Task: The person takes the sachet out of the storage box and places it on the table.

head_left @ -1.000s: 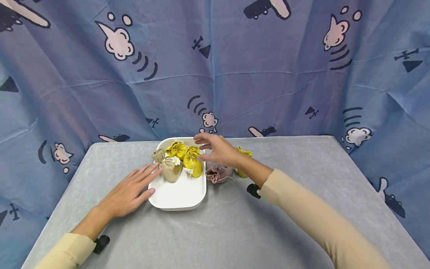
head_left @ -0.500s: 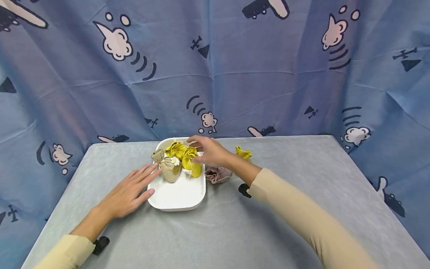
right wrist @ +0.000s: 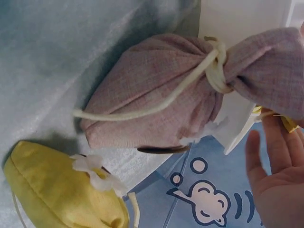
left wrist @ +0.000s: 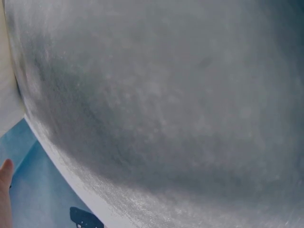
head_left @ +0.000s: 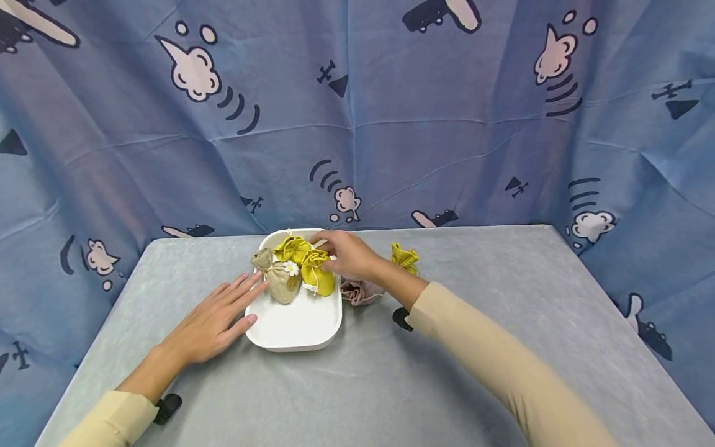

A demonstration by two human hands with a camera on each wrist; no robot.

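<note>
My right hand (head_left: 353, 256) reaches over the white tray's right rim and pinches the top of a yellow drawstring pouch (head_left: 318, 282). In the right wrist view, its fingers (right wrist: 278, 147) touch a bit of yellow cloth at the right edge. Straight-fingered, my left hand (head_left: 215, 320) rests by the left side of the white tray (head_left: 293, 326), fingertips beside a beige pouch (head_left: 283, 285) with a daisy. Behind lies another yellow pouch (head_left: 293, 247) in the tray. Outside the tray, under my right wrist, sits a mauve pouch (right wrist: 152, 90), tied with cream cord.
One more yellow pouch (head_left: 404, 257) stands on the grey table (head_left: 357, 397), right of the mauve one and partly behind my right forearm. A blue patterned curtain (head_left: 357, 124) hangs along the table's back edge. The tray's front half shows bare white floor.
My right hand has moved left and slightly down, from spread above the tray's rim to fingers around the yellow pouch's top. My left hand has stayed in place.
</note>
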